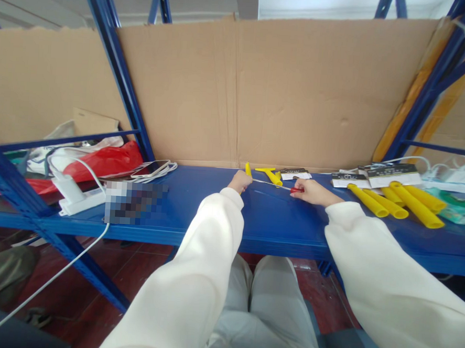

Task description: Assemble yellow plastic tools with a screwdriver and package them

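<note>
Below the surface's (280,227) near edge: your knees (273,281), legs together. Near left corner: white power strip (83,201) with a white charger (68,186) plugged in, white cable (90,244) dropping over the near edge. Patch just right of the strip is pixelated, can't identify it. Toward the right edge: yellow tubes (419,206) lying in a loose bunch, open ends facing you.

Mid-surface, between left and right edges: your left hand (240,181) is closed round a slim yellow piece (248,169), its top poking up out of the fist. Your right hand (309,192) grips the red-handled tool (296,190), thin metal shaft pointing left, roughly level, end at your left fist. Can't tell if it's inside the yellow piece or only against it.

Just beyond the shaft, toward the far edge: yellow T-shaped part (270,176), small black-and-white packet (295,173) beside it. Further right, larger packets (393,176) behind the tubes. Left of you, phone (152,170) by the post. Along the far edge: upright cardboard panel (284,93).
</note>
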`<state>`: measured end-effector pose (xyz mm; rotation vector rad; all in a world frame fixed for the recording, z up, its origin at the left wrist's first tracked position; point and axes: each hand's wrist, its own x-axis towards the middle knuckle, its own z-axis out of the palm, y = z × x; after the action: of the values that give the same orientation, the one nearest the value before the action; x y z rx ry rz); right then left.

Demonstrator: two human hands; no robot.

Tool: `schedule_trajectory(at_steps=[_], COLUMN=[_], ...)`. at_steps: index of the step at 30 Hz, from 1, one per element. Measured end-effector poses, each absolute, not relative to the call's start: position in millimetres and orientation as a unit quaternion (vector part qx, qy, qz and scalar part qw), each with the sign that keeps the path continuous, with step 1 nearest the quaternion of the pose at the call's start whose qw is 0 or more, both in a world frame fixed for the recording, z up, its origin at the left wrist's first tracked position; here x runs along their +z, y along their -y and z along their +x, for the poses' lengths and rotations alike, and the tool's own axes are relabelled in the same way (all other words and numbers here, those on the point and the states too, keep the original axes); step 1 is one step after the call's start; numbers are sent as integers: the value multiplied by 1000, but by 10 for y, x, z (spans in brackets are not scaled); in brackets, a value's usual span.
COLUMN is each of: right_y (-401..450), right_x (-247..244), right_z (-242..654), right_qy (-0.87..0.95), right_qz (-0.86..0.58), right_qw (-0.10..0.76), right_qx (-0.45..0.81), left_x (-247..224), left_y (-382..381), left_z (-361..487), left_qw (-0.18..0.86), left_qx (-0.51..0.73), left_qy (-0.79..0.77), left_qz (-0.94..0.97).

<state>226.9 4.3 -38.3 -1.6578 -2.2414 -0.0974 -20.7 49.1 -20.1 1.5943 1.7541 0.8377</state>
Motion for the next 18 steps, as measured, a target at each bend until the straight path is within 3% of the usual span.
schedule_trajectory(at_steps=[6,18], right_y=[-44,-40], right_x=[-374,-389], right_z=[2281,2272], right_qy=[798,785], right_qz=[-583,-589], right_qw=[151,185], right_qx=[-27,-53], left_x=[-205,-222], left_y=[-507,-529], left_z=[-213,-214], left_qw=[308,304], left_qx=[313,308], left_qy=[-664,-662], left_qz=[605,612])
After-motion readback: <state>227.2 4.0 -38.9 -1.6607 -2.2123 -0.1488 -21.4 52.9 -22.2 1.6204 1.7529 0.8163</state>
